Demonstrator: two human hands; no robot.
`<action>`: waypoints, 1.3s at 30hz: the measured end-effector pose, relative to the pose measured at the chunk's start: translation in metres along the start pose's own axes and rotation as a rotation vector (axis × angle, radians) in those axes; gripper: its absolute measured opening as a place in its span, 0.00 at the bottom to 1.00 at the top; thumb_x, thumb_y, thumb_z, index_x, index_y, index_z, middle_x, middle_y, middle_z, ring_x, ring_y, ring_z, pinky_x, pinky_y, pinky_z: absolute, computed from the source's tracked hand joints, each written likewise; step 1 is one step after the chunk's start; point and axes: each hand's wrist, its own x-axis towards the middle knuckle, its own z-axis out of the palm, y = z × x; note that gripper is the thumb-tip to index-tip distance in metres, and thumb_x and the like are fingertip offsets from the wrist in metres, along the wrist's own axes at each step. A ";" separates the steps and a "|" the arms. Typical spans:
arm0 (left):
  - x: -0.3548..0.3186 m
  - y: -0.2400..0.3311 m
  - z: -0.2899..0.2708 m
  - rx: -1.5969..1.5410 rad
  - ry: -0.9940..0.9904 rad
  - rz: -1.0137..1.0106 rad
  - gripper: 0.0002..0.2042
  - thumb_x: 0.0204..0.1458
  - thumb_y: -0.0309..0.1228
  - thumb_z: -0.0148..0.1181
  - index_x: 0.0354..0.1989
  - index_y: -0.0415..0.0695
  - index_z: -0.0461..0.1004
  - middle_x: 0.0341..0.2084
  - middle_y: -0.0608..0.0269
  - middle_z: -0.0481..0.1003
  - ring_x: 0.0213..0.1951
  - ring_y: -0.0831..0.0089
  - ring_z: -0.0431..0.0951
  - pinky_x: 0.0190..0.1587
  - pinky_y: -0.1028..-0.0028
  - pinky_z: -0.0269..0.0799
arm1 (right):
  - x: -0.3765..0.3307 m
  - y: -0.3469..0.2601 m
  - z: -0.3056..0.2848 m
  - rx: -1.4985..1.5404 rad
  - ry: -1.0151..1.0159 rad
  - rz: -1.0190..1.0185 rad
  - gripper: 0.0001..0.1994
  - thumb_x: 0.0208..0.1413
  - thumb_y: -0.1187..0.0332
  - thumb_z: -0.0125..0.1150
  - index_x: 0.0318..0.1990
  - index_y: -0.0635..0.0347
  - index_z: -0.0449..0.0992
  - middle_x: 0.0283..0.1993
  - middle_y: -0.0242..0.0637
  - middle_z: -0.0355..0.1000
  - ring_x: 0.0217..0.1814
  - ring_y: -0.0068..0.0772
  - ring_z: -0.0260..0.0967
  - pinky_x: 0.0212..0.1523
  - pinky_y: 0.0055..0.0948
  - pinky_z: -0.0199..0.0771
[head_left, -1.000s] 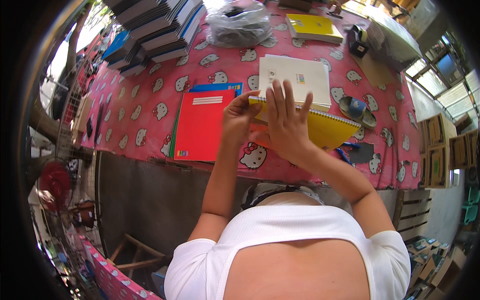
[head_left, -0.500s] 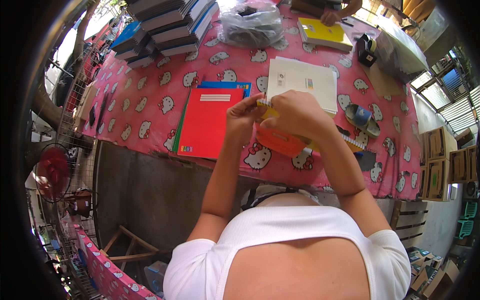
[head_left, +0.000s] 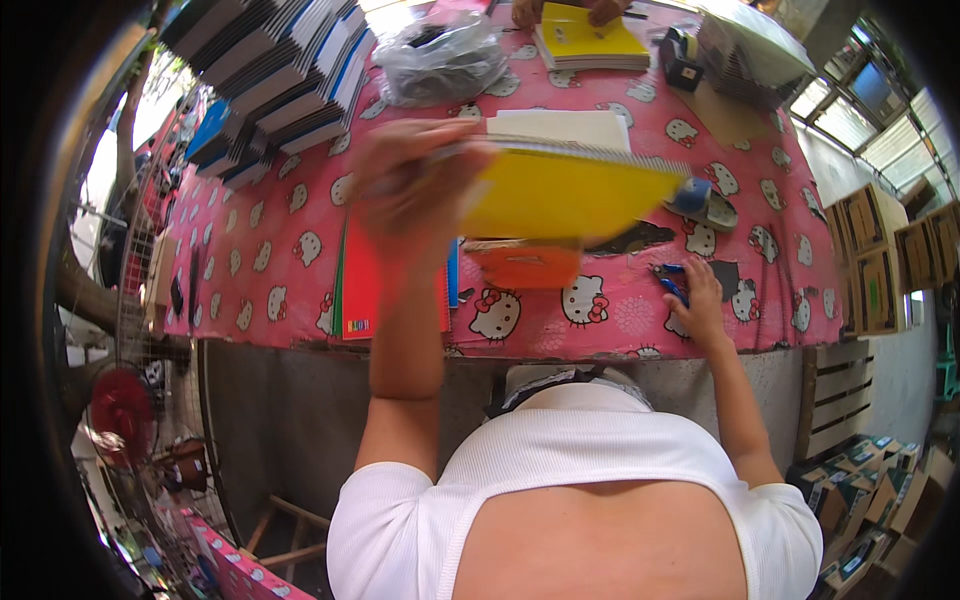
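My left hand (head_left: 420,180), smeared by motion, grips one end of a yellow spiral notebook (head_left: 570,195). The notebook is raised over the table, coil edge on the far side. On the tabletop to the right, my right hand (head_left: 703,300) has its thumb and fingers apart beside a small tool with blue handles, which looks like pliers (head_left: 673,285). Whether the fingers touch the handles is hard to tell. Under the notebook sits an orange item (head_left: 530,266), partly covered. A red notebook (head_left: 390,290) lies beneath my left forearm, over green and blue ones.
Tall stacks of blue-covered notebooks (head_left: 275,75) rise at the far left, near a clear plastic bag (head_left: 440,65). White-covered notebooks (head_left: 560,125) lie behind the raised one. Across the table, another person's hands touch a yellow notebook pile (head_left: 590,40). A tape dispenser (head_left: 680,60) stands at far right.
The yellow notebook has been lifted and swung level by my left hand. My right hand has let go of it and moved down right to the blue-handled tool. The view has shifted.
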 end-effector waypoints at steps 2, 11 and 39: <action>-0.007 0.049 -0.021 0.597 0.016 0.232 0.09 0.46 0.22 0.66 0.35 0.41 0.73 0.30 0.58 0.78 0.32 0.75 0.77 0.38 0.78 0.74 | -0.004 -0.002 -0.004 -0.032 -0.047 0.050 0.35 0.50 0.49 0.61 0.60 0.58 0.59 0.63 0.44 0.57 0.66 0.48 0.51 0.62 0.58 0.48; -0.136 0.021 0.034 0.131 -0.230 -0.463 0.09 0.38 0.21 0.71 0.29 0.37 0.77 0.32 0.57 0.79 0.38 0.67 0.79 0.40 0.71 0.76 | 0.016 -0.073 -0.043 0.469 -0.162 0.286 0.24 0.49 0.58 0.64 0.51 0.58 0.69 0.52 0.41 0.66 0.56 0.48 0.61 0.56 0.45 0.60; -0.135 0.007 0.010 0.336 0.075 -0.271 0.11 0.44 0.18 0.67 0.29 0.39 0.68 0.33 0.55 0.78 0.38 0.66 0.79 0.41 0.73 0.75 | 0.027 -0.161 -0.058 1.481 -0.581 0.317 0.17 0.56 0.59 0.61 0.44 0.66 0.74 0.38 0.37 0.74 0.37 0.26 0.73 0.37 0.26 0.74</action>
